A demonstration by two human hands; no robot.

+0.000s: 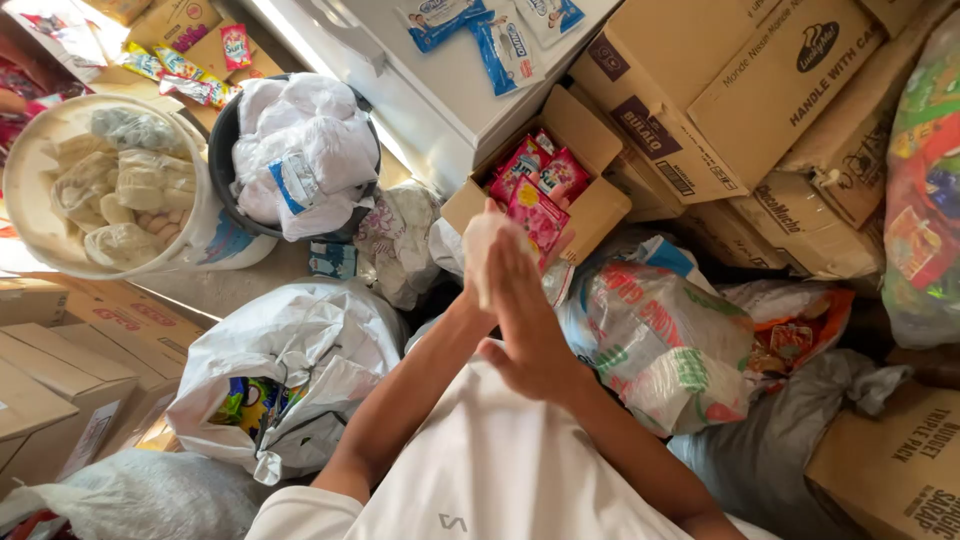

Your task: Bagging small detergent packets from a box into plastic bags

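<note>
White and thin, a small plastic bag (pixel 487 240) sat pressed between my two hands. I saw my right hand (pixel 530 325) in front, flat and open, with its fingers pointing up and away from me. My left hand (pixel 482 262) was behind it, mostly hidden, palm to palm with the right one. The bag stuck out past the fingertips, and its long side ran the same way as my fingers. Just beyond the hands stood an open cardboard box (pixel 590 205) of pink packets (pixel 540 190). A big white sack (pixel 300 350) lay to my left.
</note>
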